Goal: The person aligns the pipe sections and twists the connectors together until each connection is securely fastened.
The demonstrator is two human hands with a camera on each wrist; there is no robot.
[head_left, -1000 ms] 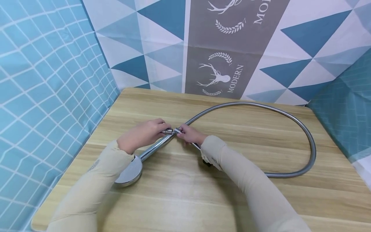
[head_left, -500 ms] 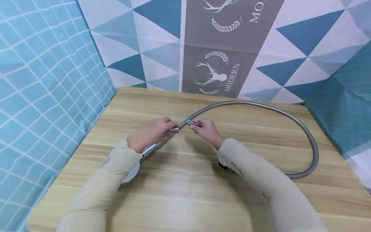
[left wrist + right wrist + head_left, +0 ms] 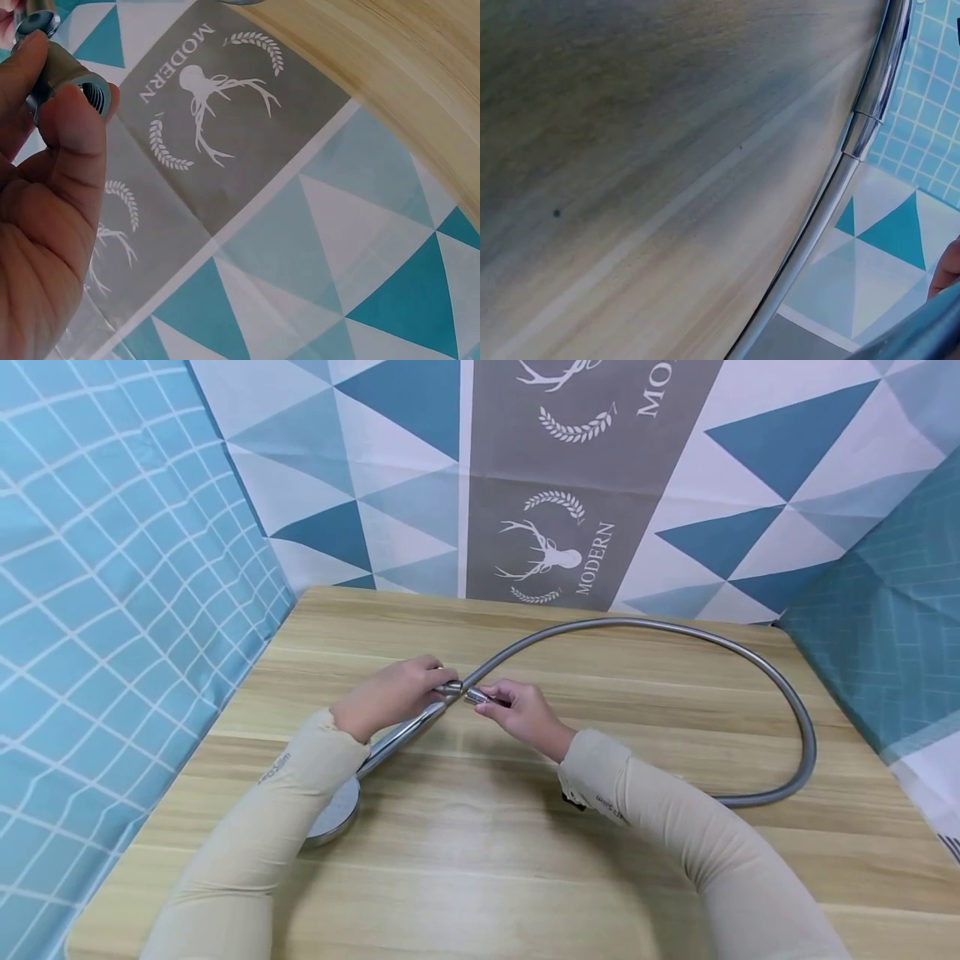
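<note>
Blue, white and grey triangles cover the printed backdrop (image 3: 408, 502) at 12 o'clock, reckoned from the spot where a person's two hands come together, while the wood-grain table (image 3: 465, 893) spreads below toward 6. A silver shower hose (image 3: 615, 622) curves out toward 2 o'clock, rounds 3 and slips under the beige right sleeve (image 3: 645, 806) near 4. On the tabletop toward 8 lies a chrome hand shower (image 3: 335, 814), its handle joined to the hose (the right-wrist view catches the join).

At 9 o'clock, the left hand (image 3: 397, 695) grasps a short cylindrical metal fitting (image 3: 452, 687) between thumb and fingers; the left-wrist view shows screw threads inside its mouth. Near 4, the right hand (image 3: 521, 714) pinches a chrome connector (image 3: 476, 695) between thumb and fingers, aimed at the fitting. The two pieces sit nearly end to end, so close that contact cannot be told; hand and sleeve hide whether the connector finishes the hose.

Mating these two pieces appears to be the step in hand. The next move would likely call for lining up their ends, pressing them together and, if threads meet, twisting one while the other is held firm.
</note>
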